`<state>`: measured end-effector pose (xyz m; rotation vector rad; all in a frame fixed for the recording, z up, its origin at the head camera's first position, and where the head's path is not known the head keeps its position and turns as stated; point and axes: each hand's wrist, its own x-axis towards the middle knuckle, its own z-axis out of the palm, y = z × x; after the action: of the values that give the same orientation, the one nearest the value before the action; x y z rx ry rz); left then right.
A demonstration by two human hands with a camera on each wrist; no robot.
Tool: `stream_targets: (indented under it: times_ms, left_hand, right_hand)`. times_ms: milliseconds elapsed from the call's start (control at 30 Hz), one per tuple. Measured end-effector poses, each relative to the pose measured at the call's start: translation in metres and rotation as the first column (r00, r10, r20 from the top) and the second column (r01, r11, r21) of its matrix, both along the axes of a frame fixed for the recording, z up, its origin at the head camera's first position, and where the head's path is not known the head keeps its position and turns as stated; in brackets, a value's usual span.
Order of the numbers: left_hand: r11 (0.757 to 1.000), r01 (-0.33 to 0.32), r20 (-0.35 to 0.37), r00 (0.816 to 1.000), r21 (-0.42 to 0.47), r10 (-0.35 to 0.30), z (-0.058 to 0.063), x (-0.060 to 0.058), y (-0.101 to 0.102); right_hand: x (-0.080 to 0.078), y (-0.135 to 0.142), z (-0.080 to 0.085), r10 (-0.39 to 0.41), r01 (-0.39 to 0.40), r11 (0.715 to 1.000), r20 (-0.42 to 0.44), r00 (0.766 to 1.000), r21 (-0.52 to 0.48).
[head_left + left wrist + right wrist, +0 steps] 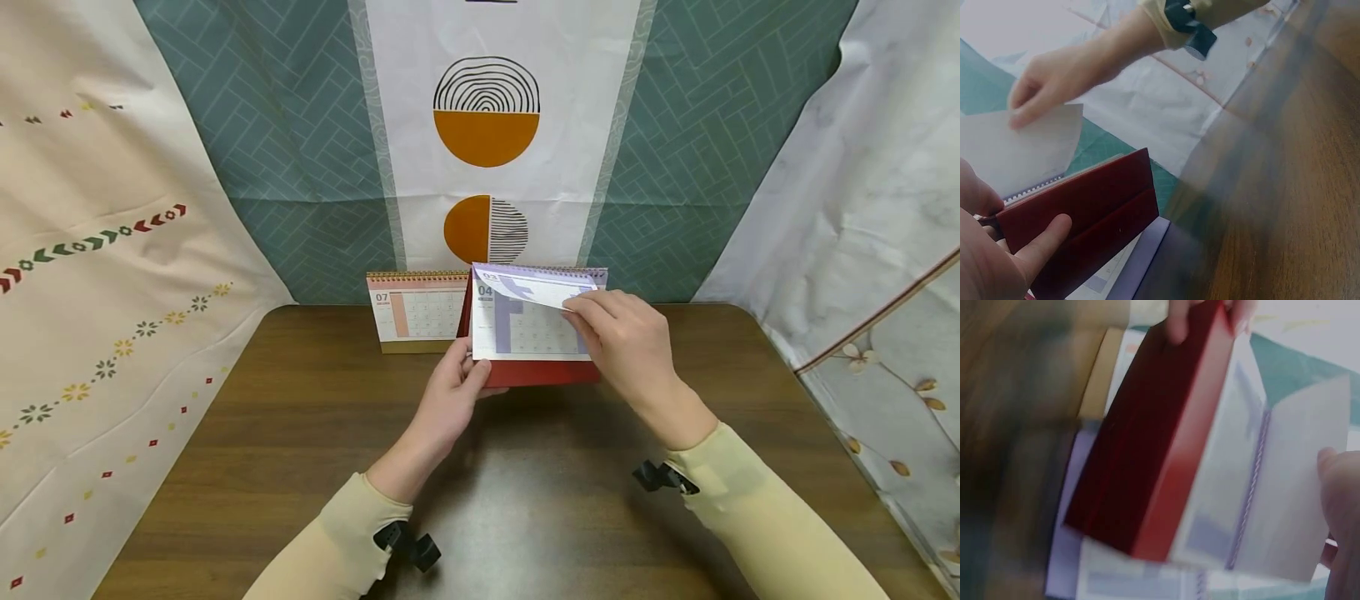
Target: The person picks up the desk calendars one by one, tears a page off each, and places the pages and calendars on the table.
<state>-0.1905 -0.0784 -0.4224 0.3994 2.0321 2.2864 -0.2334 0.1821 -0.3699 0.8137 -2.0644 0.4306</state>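
A spiral-bound desk calendar with a red stand (pixel 536 373) is held just off the table, its 04 page (pixel 543 337) facing me. My left hand (pixel 452 387) grips the stand's lower left corner, thumb in front. Between thumb and fingers, my right hand (pixel 626 333) pinches a lifted page (pixel 534 288) marked 03, which curves up from the top coil. In the left wrist view that page (pixel 1054 140) stands raised above the red stand (pixel 1091 206). The right wrist view shows the page's pale back (pixel 1291 487) beyond the coil (pixel 1250 494).
Behind on the left stands a gold-based calendar (pixel 427 315) showing 07. A purple-based calendar (pixel 1150 250) is behind the red one in the left wrist view. The brown wooden table (pixel 322 467) ends at a patterned cloth backdrop (pixel 307 150).
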Motion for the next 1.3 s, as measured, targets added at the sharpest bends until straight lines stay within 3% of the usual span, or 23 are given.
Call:
stream_targets:
  times_ms: [200, 433, 733, 1100, 1300]
  left_hand:
    - [0.999, 0.025, -0.015, 1.0, -0.025, -0.025, 0.0, 0.001, 0.0]
    - [0.997, 0.041, -0.042, 0.998, -0.061, -0.044, -0.001, 0.003, 0.001]
    - [0.988, 0.056, -0.077, 0.995, -0.14, -0.068, 0.001, 0.008, 0.002]
    - [0.972, 0.053, -0.089, 0.993, -0.228, -0.075, 0.004, 0.011, 0.004]
    - [0.972, 0.033, -0.096, 0.994, -0.233, -0.057, 0.004, 0.012, 0.004]
  right_hand:
    - [0.006, -0.017, 0.019, 0.061, -0.057, 0.998, 0.108, 0.992, -0.04]
    - [0.012, -0.024, 0.033, 0.037, -0.027, 0.998, 0.165, 0.986, -0.065]
    - [0.023, -0.022, 0.039, 0.017, 0.001, 0.998, 0.255, 0.967, -0.069]
    - [0.029, -0.018, 0.04, 0.035, -0.003, 0.992, 0.246, 0.969, -0.128]
    - [0.032, -0.018, 0.041, 0.024, 0.01, 0.992, 0.277, 0.96, -0.123]
